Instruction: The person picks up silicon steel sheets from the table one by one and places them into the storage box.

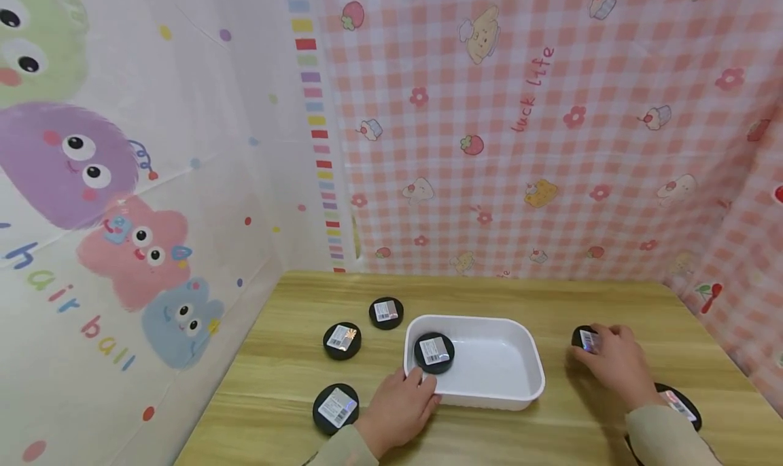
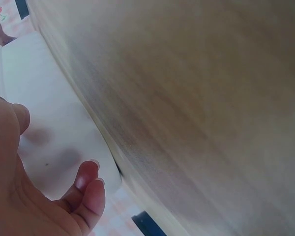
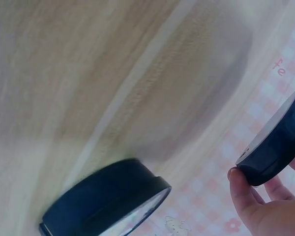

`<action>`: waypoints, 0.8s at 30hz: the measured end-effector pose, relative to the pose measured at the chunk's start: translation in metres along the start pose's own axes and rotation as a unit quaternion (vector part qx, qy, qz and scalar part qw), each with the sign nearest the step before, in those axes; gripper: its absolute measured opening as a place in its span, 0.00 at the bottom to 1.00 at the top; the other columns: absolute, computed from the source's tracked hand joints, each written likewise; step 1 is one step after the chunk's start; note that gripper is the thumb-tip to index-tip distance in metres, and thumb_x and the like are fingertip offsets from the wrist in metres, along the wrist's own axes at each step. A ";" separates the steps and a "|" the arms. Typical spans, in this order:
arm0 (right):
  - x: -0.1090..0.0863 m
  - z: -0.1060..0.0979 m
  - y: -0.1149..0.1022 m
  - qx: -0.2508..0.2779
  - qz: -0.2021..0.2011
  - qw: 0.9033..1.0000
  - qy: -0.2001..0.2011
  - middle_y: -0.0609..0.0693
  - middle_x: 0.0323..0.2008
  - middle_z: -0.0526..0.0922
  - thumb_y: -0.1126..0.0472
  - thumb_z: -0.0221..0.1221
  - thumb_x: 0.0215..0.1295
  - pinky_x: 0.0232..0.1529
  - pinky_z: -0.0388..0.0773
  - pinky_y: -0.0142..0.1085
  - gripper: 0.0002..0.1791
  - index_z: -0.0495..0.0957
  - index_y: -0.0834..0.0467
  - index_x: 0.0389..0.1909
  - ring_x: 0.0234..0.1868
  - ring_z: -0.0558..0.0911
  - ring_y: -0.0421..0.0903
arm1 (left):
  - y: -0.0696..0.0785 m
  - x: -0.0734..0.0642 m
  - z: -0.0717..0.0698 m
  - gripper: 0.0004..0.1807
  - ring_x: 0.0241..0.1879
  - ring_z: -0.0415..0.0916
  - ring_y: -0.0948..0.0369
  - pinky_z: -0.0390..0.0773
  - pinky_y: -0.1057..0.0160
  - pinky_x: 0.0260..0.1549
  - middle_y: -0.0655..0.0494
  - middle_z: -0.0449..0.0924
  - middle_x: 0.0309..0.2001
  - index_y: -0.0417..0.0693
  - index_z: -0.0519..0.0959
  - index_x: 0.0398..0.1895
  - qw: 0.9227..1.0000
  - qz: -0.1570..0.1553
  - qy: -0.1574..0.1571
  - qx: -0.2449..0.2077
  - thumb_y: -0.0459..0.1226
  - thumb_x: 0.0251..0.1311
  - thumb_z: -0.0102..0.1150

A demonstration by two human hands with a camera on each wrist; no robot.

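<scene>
A white rectangular tray (image 1: 495, 371) stands on the table. Inside its left end lies a round black container (image 1: 434, 352) with a label on top. My left hand (image 1: 399, 406) holds the tray's near left corner; in the left wrist view, thumb and fingertips (image 2: 91, 189) rest against the white outer wall. To the right of the tray, my right hand (image 1: 618, 363) grips another round black labelled container (image 1: 585, 339) by its edge, thumb on one side and fingers on the other. The right wrist view shows this container (image 3: 275, 142) tilted, its label face partly visible.
Several more black round containers lie left of the tray: one at the back (image 1: 386, 313), one in the middle (image 1: 342, 340), one in front (image 1: 336, 409). Another container (image 1: 679, 406) sits by my right forearm, partly hidden by the sleeve. Patterned cloths (image 1: 526, 167) hang behind the wooden table (image 1: 269, 384).
</scene>
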State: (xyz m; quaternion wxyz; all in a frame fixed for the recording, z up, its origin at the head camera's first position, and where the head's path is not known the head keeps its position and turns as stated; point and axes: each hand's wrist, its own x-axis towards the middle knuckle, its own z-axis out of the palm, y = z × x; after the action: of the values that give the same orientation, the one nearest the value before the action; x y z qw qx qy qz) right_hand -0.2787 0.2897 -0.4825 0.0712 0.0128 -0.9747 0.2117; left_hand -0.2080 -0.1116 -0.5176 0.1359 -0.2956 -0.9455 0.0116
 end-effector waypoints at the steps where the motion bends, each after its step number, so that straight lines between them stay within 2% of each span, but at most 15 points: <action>1: -0.001 -0.001 0.000 0.000 0.000 1.000 0.001 0.82 0.58 0.64 0.44 0.65 0.63 0.50 0.70 0.69 0.42 0.67 0.74 0.63 0.53 0.70 0.79 | 0.001 0.000 0.000 0.13 0.31 0.67 0.60 0.69 0.64 0.34 0.58 0.70 0.33 0.55 0.72 0.43 1.000 0.002 0.000 -0.002 0.52 0.77 0.44; 13: -0.002 -0.003 -0.008 0.003 -0.009 1.000 0.017 0.83 0.57 0.68 0.45 0.67 0.61 0.51 0.70 0.67 0.43 0.67 0.75 0.63 0.55 0.69 0.77 | -0.001 0.001 0.007 0.13 0.31 0.67 0.60 0.69 0.64 0.34 0.59 0.70 0.32 0.55 0.72 0.43 1.000 0.012 0.009 0.007 0.52 0.77 0.44; 19: 0.001 -0.005 -0.013 0.002 -0.010 1.000 0.015 0.82 0.56 0.69 0.44 0.68 0.60 0.53 0.71 0.67 0.44 0.67 0.75 0.63 0.56 0.70 0.77 | -0.001 0.000 0.005 0.13 0.31 0.68 0.60 0.70 0.64 0.34 0.58 0.70 0.32 0.55 0.72 0.42 1.000 0.005 0.015 0.005 0.51 0.77 0.44; 24: 0.001 -0.007 -0.018 0.001 -0.012 1.000 0.009 0.82 0.56 0.70 0.45 0.67 0.61 0.55 0.70 0.67 0.44 0.68 0.77 0.62 0.56 0.70 0.76 | -0.001 0.000 0.002 0.13 0.31 0.67 0.59 0.69 0.64 0.33 0.58 0.70 0.33 0.55 0.72 0.43 1.000 -0.003 0.004 -0.005 0.52 0.77 0.43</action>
State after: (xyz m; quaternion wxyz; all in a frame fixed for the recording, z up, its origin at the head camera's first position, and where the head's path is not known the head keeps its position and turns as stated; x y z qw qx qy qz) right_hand -0.2775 0.2765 -0.4686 0.0829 0.0225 -0.9736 0.2116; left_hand -0.2087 -0.1122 -0.5197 0.1380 -0.2936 -0.9459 0.0054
